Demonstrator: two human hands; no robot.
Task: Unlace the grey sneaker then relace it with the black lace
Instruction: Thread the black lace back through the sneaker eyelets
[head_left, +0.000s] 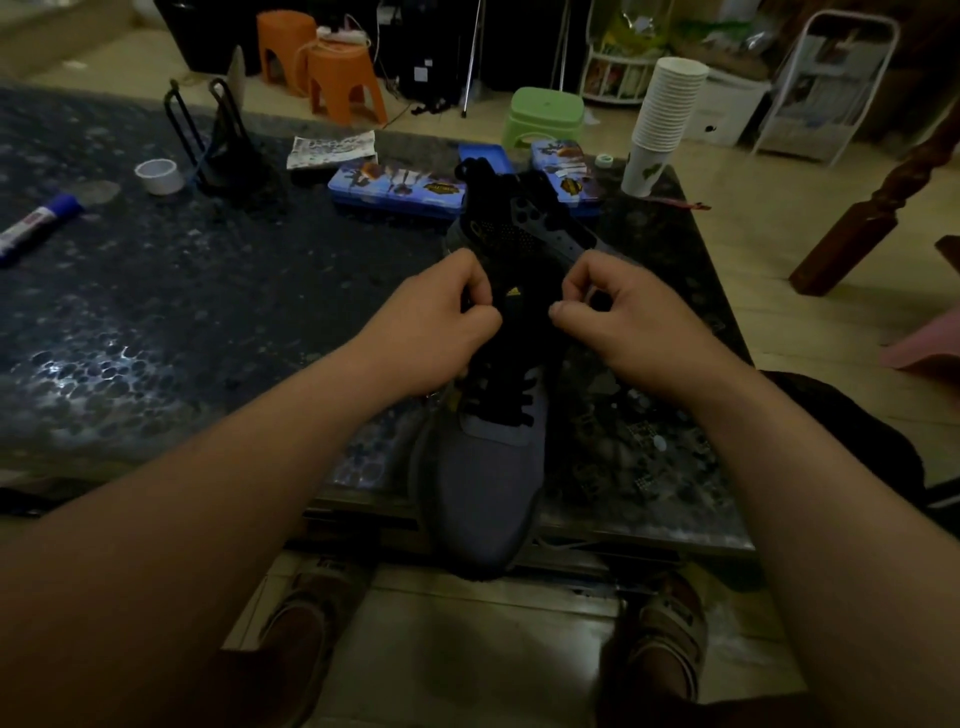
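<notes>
Head view. The grey sneaker (483, 483) lay on the dark speckled tabletop (208, 291) directly ahead of the person. Its long axis ran almost straight away from the body, with the toe nearest and jutting past the near edge, and the heel farthest, close to a blue pencil case (395, 189). The black lace (511, 400) crossed the lower eyelet rows above the toe box. The grey eyelet flap (561, 228) farther up showed open holes, so relacing was judged part-done.

The left hand (436, 332) and right hand (623, 317) were set apart on either side of the tongue (511, 291), at about mid-length of the shoe and level with each other. Each had its fingers curled and its thumb pressed to the forefinger in a pinch. Each was judged to hold an end of the black lace, though the strands were lost against the dark tongue.

Neither hand was clearly nearer the shoe, as both sat at its flanks. The unfilled eyelets lay beyond the hands, toward the heel. Any further threading would therefore proceed away from the body along the shoe's axis, with the right hand closest to the exposed flap.
</notes>
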